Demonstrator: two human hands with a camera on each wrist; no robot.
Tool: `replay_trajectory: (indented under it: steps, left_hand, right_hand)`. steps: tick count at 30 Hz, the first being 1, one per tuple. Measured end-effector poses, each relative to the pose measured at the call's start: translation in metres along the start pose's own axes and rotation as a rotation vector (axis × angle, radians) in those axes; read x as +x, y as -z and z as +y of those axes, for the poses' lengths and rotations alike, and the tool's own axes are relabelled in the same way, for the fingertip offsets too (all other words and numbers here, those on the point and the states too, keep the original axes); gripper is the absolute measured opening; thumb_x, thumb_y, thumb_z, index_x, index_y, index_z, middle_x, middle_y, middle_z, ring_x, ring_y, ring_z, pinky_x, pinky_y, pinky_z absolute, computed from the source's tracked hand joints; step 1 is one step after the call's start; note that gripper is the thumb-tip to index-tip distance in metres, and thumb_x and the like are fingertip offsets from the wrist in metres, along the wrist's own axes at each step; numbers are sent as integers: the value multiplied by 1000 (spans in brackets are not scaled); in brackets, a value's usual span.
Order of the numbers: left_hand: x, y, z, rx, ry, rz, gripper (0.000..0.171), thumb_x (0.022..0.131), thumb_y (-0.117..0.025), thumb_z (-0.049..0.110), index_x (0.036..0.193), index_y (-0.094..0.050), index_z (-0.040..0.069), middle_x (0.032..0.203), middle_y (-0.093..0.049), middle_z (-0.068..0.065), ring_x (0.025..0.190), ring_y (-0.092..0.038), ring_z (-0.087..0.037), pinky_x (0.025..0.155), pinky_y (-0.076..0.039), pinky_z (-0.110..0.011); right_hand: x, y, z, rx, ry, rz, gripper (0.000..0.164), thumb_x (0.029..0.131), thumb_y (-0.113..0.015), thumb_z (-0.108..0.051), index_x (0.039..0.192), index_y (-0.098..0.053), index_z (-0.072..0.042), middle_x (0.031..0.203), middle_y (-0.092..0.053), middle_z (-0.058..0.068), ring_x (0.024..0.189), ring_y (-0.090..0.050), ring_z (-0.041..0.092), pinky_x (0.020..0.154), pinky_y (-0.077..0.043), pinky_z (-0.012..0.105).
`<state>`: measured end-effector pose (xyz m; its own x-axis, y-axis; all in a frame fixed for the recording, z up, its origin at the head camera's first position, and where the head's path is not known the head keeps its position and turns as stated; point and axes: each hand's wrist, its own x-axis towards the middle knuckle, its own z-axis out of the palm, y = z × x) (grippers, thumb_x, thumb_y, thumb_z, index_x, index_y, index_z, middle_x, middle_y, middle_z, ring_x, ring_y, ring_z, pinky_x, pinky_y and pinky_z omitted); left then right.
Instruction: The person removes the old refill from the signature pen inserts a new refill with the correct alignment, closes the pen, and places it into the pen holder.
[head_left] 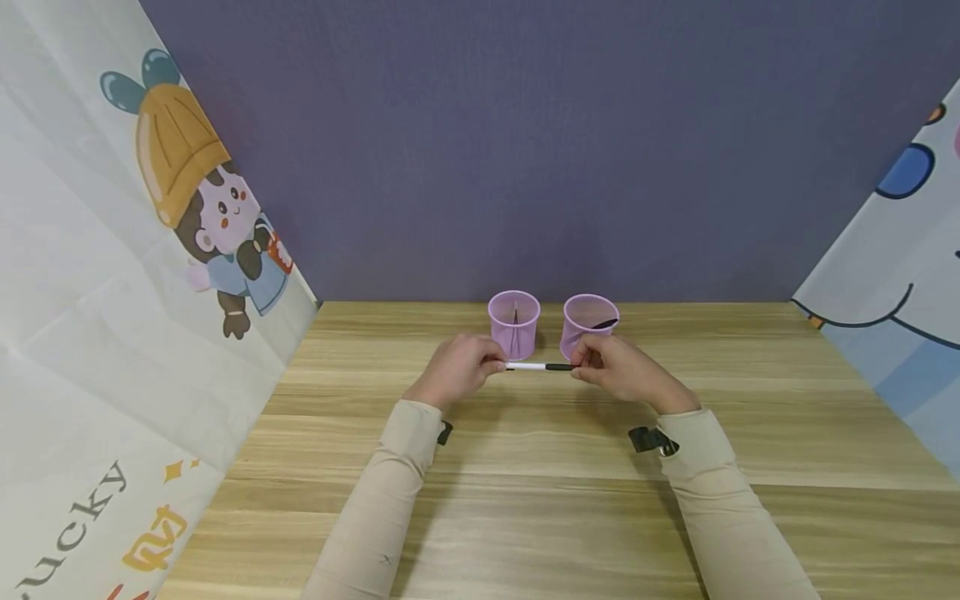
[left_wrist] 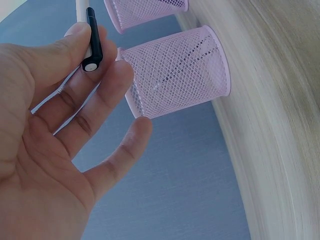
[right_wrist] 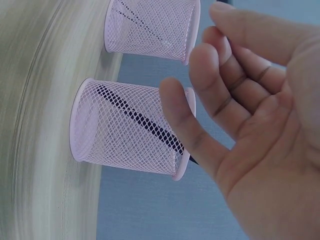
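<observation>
A pen [head_left: 531, 366] with a white barrel and a black end lies level between both hands. My left hand [head_left: 467, 367] pinches its white end between thumb and fingers; the left wrist view shows a black clip [left_wrist: 93, 37] there, the other fingers spread. At the black end, my right hand [head_left: 621, 368] pinches with thumb and index finger, though that grip is mostly cut off in the right wrist view. Just behind the hands stand two pink mesh cups, the left cup [head_left: 500, 336] and the right cup [right_wrist: 90, 125], both upright.
Thin dark sticks [head_left: 515, 318] stand in the left cup. A black pen-like thing [head_left: 606, 323] leans in the right cup, its tip above the rim. The wooden table [head_left: 525, 517] ends at a dark blue-grey panel [head_left: 525, 150]; printed white sheets [head_left: 90, 292] flank it.
</observation>
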<state>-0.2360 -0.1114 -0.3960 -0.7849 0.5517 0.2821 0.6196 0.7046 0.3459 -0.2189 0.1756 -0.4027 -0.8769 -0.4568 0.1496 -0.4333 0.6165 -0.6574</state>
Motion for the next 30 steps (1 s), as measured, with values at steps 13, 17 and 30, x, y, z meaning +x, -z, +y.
replay_trajectory:
  steps: [13,17,30]
  left_hand:
    - [0,0,0,4,5,-7,7,94,-74,20,96,-80,17,90,-76,4,80,-66,-10,76,-56,-32]
    - [0,0,1,2,6,-11,7,94,-74,19,97,-80,16,90,-76,3,81,-66,-11,76,-56,-32]
    - [0,1,1,-2,12,-9,8,94,-74,19,98,-80,16,92,-77,3,82,-67,-11,78,-57,-33]
  right_hand:
    - [0,0,-1,5,8,15,13,90,-76,-5,91,-63,-7,82,-65,2,74,-57,11,65,-49,23]
    - [-1,0,-1,-4,11,15,13,90,-76,-5,91,-63,-7,81,-65,2,73,-57,11,65,-49,24]
    - [0,1,1,-13,13,-8,5,98,-69,-15,95,-69,-11,82,-65,-3,75,-59,11,68,-50,26]
